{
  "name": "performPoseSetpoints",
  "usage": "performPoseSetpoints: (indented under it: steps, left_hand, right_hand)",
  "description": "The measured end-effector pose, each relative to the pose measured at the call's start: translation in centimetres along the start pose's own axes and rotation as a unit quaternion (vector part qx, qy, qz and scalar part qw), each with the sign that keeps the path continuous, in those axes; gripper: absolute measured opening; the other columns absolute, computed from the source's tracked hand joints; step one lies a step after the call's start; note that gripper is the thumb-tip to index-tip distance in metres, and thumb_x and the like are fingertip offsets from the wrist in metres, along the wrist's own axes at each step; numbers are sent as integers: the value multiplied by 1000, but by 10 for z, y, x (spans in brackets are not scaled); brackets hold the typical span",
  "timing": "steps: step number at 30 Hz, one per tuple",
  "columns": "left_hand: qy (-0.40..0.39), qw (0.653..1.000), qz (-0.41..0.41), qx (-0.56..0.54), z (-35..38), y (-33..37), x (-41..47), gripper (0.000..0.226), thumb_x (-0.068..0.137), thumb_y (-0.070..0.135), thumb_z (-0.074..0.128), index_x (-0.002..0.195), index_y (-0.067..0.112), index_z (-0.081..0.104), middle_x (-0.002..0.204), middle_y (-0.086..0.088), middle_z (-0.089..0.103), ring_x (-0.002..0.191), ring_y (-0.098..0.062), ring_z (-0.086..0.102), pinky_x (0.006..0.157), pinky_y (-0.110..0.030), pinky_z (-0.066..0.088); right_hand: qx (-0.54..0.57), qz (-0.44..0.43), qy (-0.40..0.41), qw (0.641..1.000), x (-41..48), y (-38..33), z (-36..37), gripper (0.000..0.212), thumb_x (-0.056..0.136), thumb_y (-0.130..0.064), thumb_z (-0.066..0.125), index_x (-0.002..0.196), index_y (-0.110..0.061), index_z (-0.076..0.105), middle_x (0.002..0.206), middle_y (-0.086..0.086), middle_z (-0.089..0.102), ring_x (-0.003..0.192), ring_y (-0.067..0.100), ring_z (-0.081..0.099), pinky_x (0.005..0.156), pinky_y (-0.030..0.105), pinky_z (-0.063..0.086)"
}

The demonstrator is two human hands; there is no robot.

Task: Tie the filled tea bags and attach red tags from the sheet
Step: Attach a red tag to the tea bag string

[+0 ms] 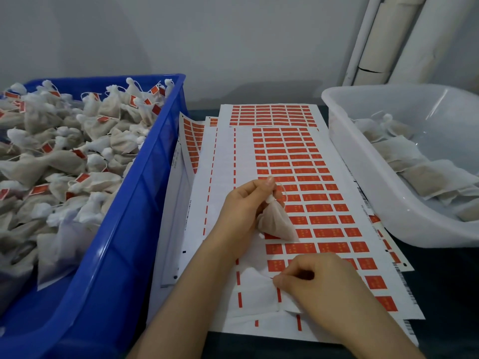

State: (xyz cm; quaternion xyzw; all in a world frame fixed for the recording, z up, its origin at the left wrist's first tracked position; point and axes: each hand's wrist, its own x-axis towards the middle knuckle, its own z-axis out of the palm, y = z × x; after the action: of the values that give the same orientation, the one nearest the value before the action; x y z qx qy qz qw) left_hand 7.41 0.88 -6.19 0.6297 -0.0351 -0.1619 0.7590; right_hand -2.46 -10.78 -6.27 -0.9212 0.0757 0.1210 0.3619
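My left hand (242, 207) pinches the tied neck of a filled white tea bag (277, 221), which hangs just above the white sheet of red tags (311, 161). A thin string loops from the neck of the bag. My right hand (311, 281) rests lower on the same sheet with its fingertips pressed together at the edge of a red tag (276, 265); whether the tag is lifted I cannot tell. Part of the sheet's left side is bare where tags are gone.
A blue crate (145, 198) on the left is heaped with tied, tagged tea bags. A translucent white tub (363, 161) on the right holds several untied filled bags. More tag sheets (272, 115) lie underneath and behind. White pipes (375, 40) stand at the back right.
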Motion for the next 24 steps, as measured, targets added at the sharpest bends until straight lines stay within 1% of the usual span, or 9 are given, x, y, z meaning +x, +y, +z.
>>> performPoseSetpoints:
  steps: [1,2,6,10,14,17,20,22,24]
  left_hand:
    - [-1,1000,-1,1,0,-1,0,43,71,48,58,105,22,65,101,5,73,91,-17,71,86,-40,56]
    - [-3,1000,-1,3,0,-1,1,44,71,48,58,105,22,65,101,5,73,91,-17,71,85,-40,56]
    - [-9,1000,3,0,-2,-3,2,44,72,47,59,106,21,65,101,4,73,91,-17,71,82,-36,56]
    - [-13,1000,6,-4,-2,-3,2,44,72,47,59,107,21,65,102,3,73,92,-18,71,82,-37,56]
    - [-18,1000,11,-4,-2,-3,2,43,73,46,58,107,21,64,101,5,73,91,-16,71,78,-33,58]
    - [-16,1000,10,-5,-2,-3,4,35,78,43,58,105,21,65,100,5,73,90,-16,71,75,-30,58]
    - [-15,1000,7,-9,-2,-3,4,31,82,40,57,105,20,65,100,4,73,89,-16,71,71,-28,58]
    - [-19,1000,7,-11,-2,-3,4,31,83,40,56,107,21,65,101,4,73,90,-16,71,73,-29,58]
    - [-23,1000,10,-12,-2,-3,4,35,80,42,57,107,21,65,101,5,73,90,-16,71,74,-30,58]
  right_hand:
    - [12,8,-7,1000,1,0,-1,14,85,-38,63,72,-33,62,77,-20,61,68,-1,57,57,3,32]
    - [23,17,-13,1000,3,1,-2,17,85,-37,63,68,-31,61,73,-19,60,66,0,57,55,4,31]
    - [35,27,-8,999,5,2,-3,18,84,-35,64,68,-29,62,75,-19,60,67,2,57,56,6,33]
    - [34,28,10,999,4,4,-3,16,84,-36,64,71,-27,65,73,-20,61,64,2,59,52,5,31]
    - [32,29,16,999,4,2,-4,17,84,-36,63,73,-25,66,72,-17,63,63,4,60,52,6,33]
    - [25,29,21,999,5,1,-3,19,85,-37,62,73,-22,66,72,-12,65,63,7,60,53,8,34]
    - [11,11,30,999,3,1,-3,20,86,-39,61,75,-23,67,74,-10,66,64,7,61,49,5,31]
    - [3,-2,37,999,2,1,-3,19,87,-39,59,80,-24,67,78,-11,65,68,6,61,47,5,30]
    - [-1,-7,37,999,1,1,-4,16,88,-40,56,82,-28,65,80,-15,63,69,3,59,47,5,29]
